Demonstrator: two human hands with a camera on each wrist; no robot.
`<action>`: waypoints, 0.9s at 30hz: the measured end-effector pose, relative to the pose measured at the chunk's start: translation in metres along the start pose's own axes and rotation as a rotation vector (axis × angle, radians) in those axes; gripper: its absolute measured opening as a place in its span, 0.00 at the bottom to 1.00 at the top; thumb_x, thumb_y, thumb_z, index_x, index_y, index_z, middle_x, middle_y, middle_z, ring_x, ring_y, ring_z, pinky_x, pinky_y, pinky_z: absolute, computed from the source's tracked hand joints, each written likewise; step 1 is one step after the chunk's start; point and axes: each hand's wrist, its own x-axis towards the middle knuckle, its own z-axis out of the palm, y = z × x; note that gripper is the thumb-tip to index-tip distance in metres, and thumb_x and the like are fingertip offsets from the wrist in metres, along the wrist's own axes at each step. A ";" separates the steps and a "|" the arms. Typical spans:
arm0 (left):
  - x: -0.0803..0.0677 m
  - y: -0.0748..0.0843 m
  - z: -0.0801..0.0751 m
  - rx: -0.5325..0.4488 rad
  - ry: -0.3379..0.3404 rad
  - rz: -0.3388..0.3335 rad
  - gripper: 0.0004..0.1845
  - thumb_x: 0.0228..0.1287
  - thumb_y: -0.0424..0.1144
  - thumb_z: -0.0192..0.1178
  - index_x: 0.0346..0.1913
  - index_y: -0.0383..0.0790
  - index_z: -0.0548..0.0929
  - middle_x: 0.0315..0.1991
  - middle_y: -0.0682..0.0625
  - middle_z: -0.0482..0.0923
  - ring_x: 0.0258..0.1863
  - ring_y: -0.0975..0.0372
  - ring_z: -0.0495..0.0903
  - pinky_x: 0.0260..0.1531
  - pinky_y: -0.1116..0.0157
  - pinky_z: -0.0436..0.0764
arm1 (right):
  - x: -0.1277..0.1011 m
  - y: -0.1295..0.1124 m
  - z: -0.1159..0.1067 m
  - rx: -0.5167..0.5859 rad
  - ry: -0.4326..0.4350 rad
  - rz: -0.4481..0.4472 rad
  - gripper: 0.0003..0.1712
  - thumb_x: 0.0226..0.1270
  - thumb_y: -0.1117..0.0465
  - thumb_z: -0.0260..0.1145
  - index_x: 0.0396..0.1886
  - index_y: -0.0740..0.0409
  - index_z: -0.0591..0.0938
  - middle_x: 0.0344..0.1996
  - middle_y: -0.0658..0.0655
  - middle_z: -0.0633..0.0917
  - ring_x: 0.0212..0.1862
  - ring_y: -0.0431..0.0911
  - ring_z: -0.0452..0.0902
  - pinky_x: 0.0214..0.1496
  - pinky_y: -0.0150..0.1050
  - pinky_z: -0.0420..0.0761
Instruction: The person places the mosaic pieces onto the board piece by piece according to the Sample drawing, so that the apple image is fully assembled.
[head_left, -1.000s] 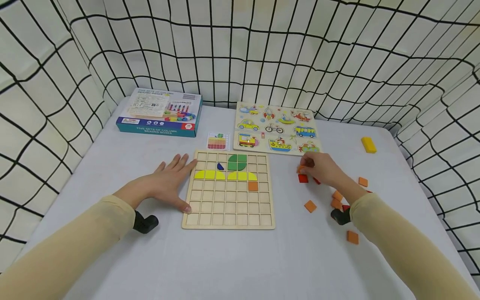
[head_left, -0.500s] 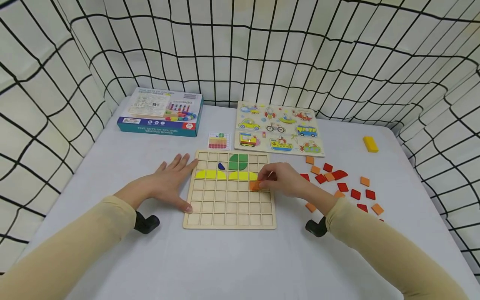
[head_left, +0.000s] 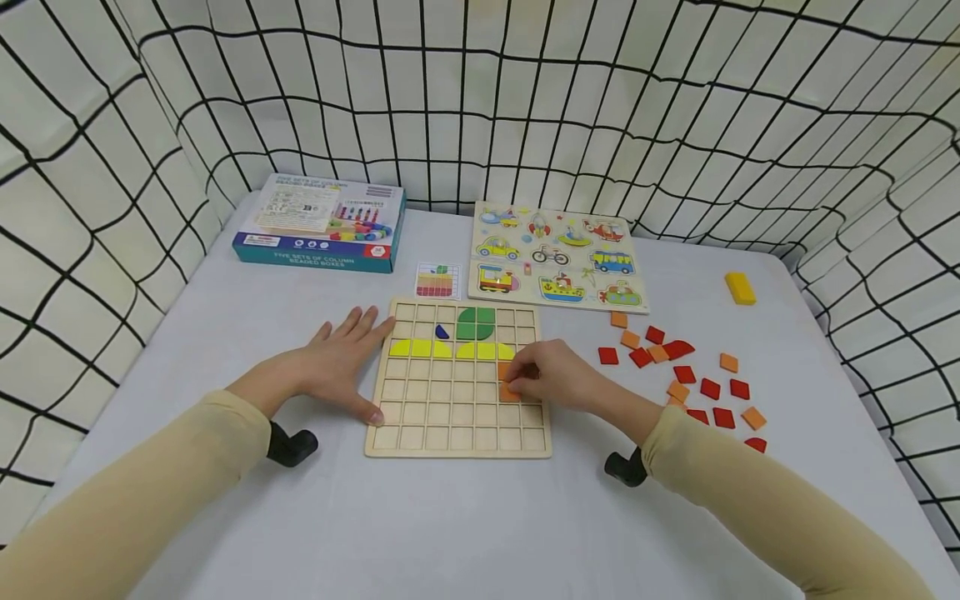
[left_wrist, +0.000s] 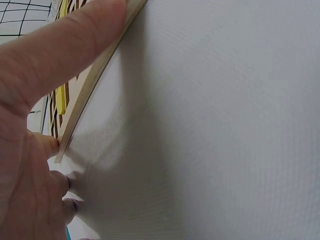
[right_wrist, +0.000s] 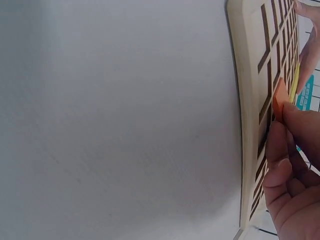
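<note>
A wooden grid board [head_left: 457, 437] lies in the middle of the table. My left hand [head_left: 333, 367] rests beside it with fingers spread, thumb and fingertips at its left edge. Thumb and fingers of my right hand [head_left: 562, 377] pinch an orange square tile [head_left: 508, 393] low over a cell on the board's right side. In the right wrist view the orange tile [right_wrist: 280, 99] tilts at the grid. Just above it sits another orange tile [head_left: 502, 369], partly behind the fingers. Yellow pieces [head_left: 420, 349], green pieces [head_left: 476, 325] and a dark blue piece [head_left: 442, 332] occupy upper cells.
Several red tiles [head_left: 608, 356] and orange tiles [head_left: 729, 362] lie scattered on the right. Behind the board are a small pattern card [head_left: 437, 281], a vehicle puzzle [head_left: 557, 254] and a boxed set [head_left: 321, 223]. A yellow block [head_left: 740, 288] sits far right; black netting [head_left: 480, 108] surrounds the table.
My right hand took an orange tile from the scattered pieces, carried it left to the board, then moved slightly down to the cell below the first orange tile. The left hand stayed put.
</note>
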 end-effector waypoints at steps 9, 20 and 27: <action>0.001 -0.001 0.001 0.000 -0.001 0.006 0.77 0.37 0.69 0.78 0.83 0.37 0.44 0.83 0.31 0.34 0.81 0.33 0.32 0.71 0.25 0.38 | 0.000 -0.005 0.004 -0.067 0.019 0.004 0.02 0.67 0.61 0.73 0.38 0.52 0.90 0.36 0.49 0.87 0.39 0.43 0.76 0.40 0.30 0.80; 0.001 0.001 -0.001 -0.004 -0.005 0.004 0.77 0.37 0.70 0.77 0.83 0.38 0.44 0.83 0.31 0.34 0.81 0.33 0.32 0.71 0.25 0.38 | -0.007 0.012 -0.021 -0.055 0.156 0.029 0.06 0.69 0.60 0.72 0.43 0.55 0.88 0.35 0.52 0.85 0.40 0.46 0.76 0.42 0.34 0.79; 0.002 -0.001 0.000 -0.003 -0.006 0.005 0.77 0.37 0.70 0.77 0.83 0.38 0.44 0.83 0.31 0.33 0.81 0.33 0.32 0.71 0.25 0.37 | -0.017 0.064 -0.066 -0.133 0.244 0.231 0.15 0.73 0.59 0.67 0.54 0.62 0.84 0.45 0.60 0.85 0.47 0.52 0.77 0.50 0.42 0.82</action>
